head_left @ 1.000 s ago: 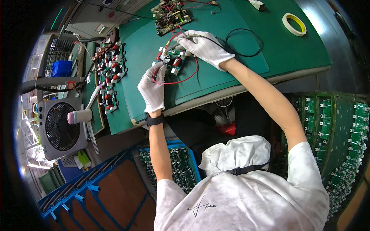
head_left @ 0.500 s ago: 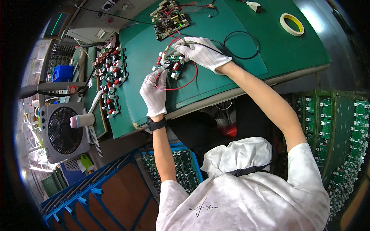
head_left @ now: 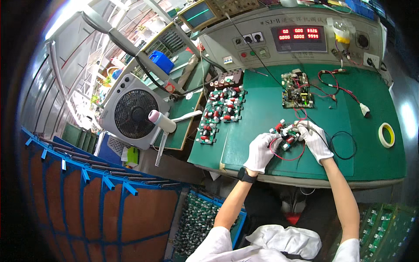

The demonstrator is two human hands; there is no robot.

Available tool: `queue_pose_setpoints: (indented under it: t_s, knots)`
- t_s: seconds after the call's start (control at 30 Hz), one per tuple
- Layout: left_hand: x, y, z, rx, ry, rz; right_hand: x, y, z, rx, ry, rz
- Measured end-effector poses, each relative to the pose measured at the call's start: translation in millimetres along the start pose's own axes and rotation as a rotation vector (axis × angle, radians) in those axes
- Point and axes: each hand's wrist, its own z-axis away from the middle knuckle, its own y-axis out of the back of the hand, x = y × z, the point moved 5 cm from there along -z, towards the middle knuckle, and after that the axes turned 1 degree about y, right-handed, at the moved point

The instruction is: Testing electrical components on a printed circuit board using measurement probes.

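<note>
My left hand (head_left: 260, 153), in a white striped glove, closes on the near left edge of a small green circuit board (head_left: 288, 143) with red and white parts. At the board's right side, my right hand (head_left: 315, 142), gloved alike, pinches the end of a black cable (head_left: 321, 134) that runs over the hand. Its fingertips hide the cable's tip. A red wire (head_left: 290, 159) loops from the board toward me. Beyond the hands lies a larger populated circuit board (head_left: 297, 91), and a red wire leads from it toward the small one.
Several similar small boards (head_left: 228, 106) stand in rows at the left. A tape roll (head_left: 386, 135) and a white connector (head_left: 364, 110) lie right. Behind is a grey test panel (head_left: 262, 32) with a lit display. A fan (head_left: 136, 112) and a blue-edged crate of boards (head_left: 200, 220) are left.
The view has swung up and left, bringing the panel and display into sight. Both hands stay at the small board, the left still closed on its edge.
</note>
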Motion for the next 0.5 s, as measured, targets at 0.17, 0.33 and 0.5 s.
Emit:
queue_pose_setpoints:
  t_s: [0.17, 0.33, 0.5]
  knots:
    - [-3.3, -1.7, 2.9, -0.010, 0.006, -0.012, 11.3, 0.7, -1.6, -0.032, 0.002, -0.033]
    - [-2.4, -1.1, 2.3, -0.010, 0.014, -0.028, 8.2, 1.3, -1.5, -0.019, 0.003, 0.023]
    - [-3.4, -2.0, 3.4, -0.006, 0.028, -0.020, 5.9, 1.1, 0.3, -0.011, 0.001, 0.025]
